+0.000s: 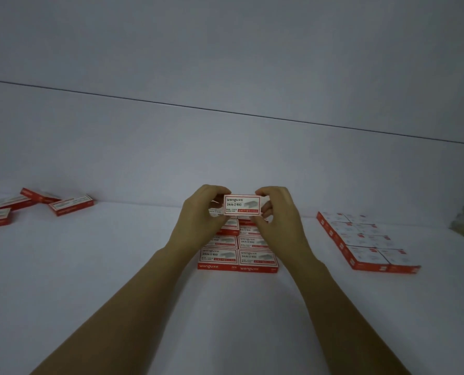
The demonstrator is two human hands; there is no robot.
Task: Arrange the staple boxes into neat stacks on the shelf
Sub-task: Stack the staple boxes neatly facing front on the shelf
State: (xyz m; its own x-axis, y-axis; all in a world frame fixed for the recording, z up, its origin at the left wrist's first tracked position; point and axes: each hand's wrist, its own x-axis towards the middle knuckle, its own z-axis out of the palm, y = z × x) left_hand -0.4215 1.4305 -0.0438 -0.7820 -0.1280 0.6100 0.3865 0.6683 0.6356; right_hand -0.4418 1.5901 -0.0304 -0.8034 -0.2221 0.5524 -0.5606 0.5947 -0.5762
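Box [242, 204] held up between both hands, label facing the person, long axis running left to right. The left hand [202, 212] pinches its left short end and the right hand [278, 212] its right short end, fingers curled round the edges, so neither hand is nearer than the other. It hangs over the far end of the block [237, 257], which lies in two columns on the shelf [117, 266] with every box lined up the same way. The held box looks centred on the seam between the columns, so I'd say it wants a small sideways shift before going down. Loose boxes [71, 205] lie well off to the left, and a tidy block [360, 239] sits to the right.
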